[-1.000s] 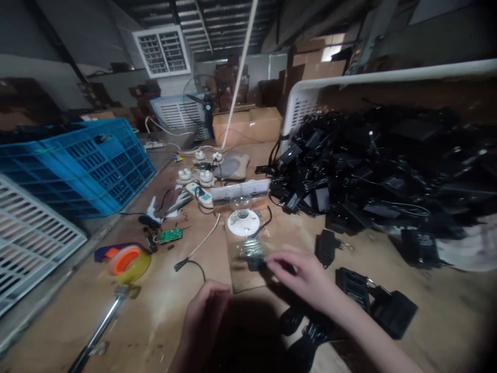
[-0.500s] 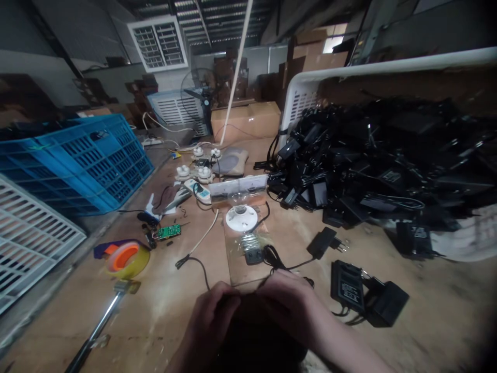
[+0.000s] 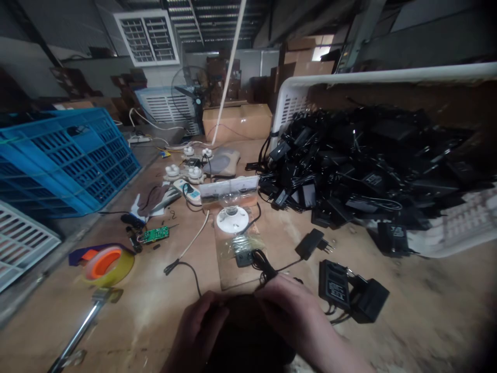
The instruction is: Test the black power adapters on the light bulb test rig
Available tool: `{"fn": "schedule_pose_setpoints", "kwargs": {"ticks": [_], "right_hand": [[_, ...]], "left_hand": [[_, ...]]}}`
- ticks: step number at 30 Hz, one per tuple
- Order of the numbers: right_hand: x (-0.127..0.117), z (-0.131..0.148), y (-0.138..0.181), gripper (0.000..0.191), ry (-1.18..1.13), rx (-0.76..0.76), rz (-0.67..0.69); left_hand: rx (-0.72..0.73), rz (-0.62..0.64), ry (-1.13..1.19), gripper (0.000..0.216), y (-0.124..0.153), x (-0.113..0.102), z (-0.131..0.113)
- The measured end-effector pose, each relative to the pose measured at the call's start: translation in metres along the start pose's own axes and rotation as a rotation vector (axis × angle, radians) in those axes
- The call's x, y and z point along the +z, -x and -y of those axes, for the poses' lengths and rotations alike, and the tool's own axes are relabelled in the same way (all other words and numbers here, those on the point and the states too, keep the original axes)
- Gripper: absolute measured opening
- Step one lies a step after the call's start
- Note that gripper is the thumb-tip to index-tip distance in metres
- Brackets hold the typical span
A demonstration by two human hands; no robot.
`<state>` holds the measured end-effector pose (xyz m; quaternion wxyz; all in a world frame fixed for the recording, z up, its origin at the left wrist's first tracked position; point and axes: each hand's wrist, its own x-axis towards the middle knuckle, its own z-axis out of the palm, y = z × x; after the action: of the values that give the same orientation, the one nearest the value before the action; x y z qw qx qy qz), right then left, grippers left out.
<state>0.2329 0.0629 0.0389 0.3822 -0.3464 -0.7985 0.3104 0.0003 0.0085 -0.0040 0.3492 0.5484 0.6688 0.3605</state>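
At the bench's near edge, my left hand (image 3: 202, 321) is closed, thumb against curled fingers. A thin black cable (image 3: 195, 277) runs down to its fingertips. My right hand (image 3: 289, 311) is also closed, thumb and forefinger pinched. What either hand holds is hidden in the dark area between them. Just beyond the right hand lies a bundled black cord (image 3: 264, 263). A black power adapter (image 3: 244, 257) rests on a taped board (image 3: 229, 280), below a clear bulb in a white round lamp holder (image 3: 232, 220). Another adapter with a two-pin plug (image 3: 309, 243) lies to the right.
A white crate (image 3: 285, 111) heaped with black adapters (image 3: 349, 155) stands right. More adapters (image 3: 334, 285) lie near my right hand. Leftward are tape rolls (image 3: 111, 267), a hammer-like tool (image 3: 83, 326), a green circuit board (image 3: 156, 234) and a blue crate (image 3: 73, 160).
The view has shifted a little, so most things on the bench sit further left. Both hands stay closed near each other at the near edge.
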Motion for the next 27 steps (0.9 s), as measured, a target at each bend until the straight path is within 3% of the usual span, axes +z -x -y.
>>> {"fn": "schedule_pose_setpoints", "kwargs": {"ticks": [3,10,15,20,24,27], "right_hand": [[0.002,0.003,0.003,0.021,0.057,0.002,0.102],[0.002,0.001,0.013,0.022,0.158,-0.02,0.06],[0.004,-0.003,0.015,0.021,0.155,-0.036,0.045],[0.008,-0.004,0.014,0.019,0.133,-0.035,-0.042],[0.011,-0.001,0.02,0.014,0.117,-0.014,-0.032],[-0.001,-0.004,0.015,0.011,0.124,-0.009,-0.011]], "left_hand": [[-0.039,0.019,0.06,0.027,0.0,-0.001,-0.001],[-0.046,0.056,0.081,0.026,-0.007,-0.011,-0.011],[0.067,0.162,0.009,0.027,-0.006,-0.008,-0.005],[0.033,0.07,0.08,0.023,-0.004,0.004,-0.001],[0.015,0.044,0.154,0.026,-0.007,0.006,-0.007],[0.154,0.049,0.02,0.023,-0.004,0.004,-0.009]]}}
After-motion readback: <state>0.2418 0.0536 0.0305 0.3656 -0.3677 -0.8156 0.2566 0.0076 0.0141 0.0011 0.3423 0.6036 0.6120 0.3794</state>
